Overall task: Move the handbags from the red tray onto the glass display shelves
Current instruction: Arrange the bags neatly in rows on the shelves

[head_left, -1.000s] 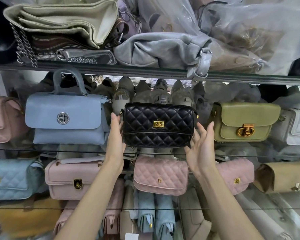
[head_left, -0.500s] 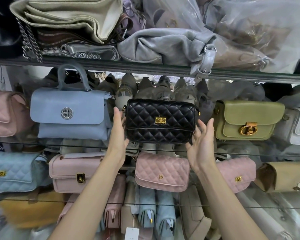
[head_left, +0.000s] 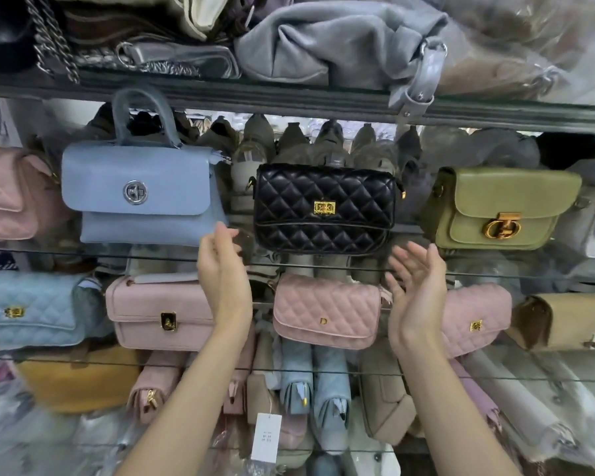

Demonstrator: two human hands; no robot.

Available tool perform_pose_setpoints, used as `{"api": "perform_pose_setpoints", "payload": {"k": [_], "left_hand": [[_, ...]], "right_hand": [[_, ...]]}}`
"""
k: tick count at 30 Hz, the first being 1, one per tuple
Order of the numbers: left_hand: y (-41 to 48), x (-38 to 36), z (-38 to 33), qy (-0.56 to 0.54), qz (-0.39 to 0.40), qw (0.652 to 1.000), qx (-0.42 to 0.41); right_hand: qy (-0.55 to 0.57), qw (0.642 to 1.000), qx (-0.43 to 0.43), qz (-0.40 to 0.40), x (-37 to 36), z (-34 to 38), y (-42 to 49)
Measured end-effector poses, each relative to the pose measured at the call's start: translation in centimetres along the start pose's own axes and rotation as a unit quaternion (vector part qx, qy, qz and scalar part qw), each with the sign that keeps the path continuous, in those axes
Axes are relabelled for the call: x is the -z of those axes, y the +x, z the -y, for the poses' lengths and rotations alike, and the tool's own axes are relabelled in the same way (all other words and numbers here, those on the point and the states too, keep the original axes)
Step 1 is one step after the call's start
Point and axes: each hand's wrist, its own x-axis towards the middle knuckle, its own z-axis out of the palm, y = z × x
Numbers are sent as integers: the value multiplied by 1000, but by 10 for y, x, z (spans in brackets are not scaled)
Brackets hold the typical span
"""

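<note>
Facing a tall set of glass display shelves crowded with handbags in rows, fronts turned outward, probably so each clasp can be seen. On the middle shelf a black quilted leather flap handbag stands upright in a gap between a pale blue smooth-leather top-handle handbag to its left and an olive green leather flap handbag to its right. Its placing looks done. Just below it, touching nothing, hover two hands: the left hand empty with fingers loosely curled, the right hand palm up with fingers spread, perhaps ready to steady the bag. Its small square gold clasp faces front. The red tray is out of view.
</note>
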Motion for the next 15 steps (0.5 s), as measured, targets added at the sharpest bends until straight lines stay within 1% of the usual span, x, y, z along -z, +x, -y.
{"api": "perform_pose_setpoints", "payload": {"k": [2,5,8,10,13,15], "left_hand": [[0,8,16,-15,-7,1000,11],[-8,15,38,25,17,999,15],[-20,17,55,45,39,998,-1],[-22,16,66,45,55,997,31],[-19,17,88,50,60,990,115],[-17,18,107,76,90,982,149]], "right_hand": [[11,1000,-23,-11,9,-9,-3],[8,998,-51,-28,17,-23,-1],[-6,997,-62,-46,27,-40,4],[-13,995,-79,-54,33,-51,7],[-26,991,-115,-63,41,-63,10],[-35,987,-132,-80,49,-72,12]]}}
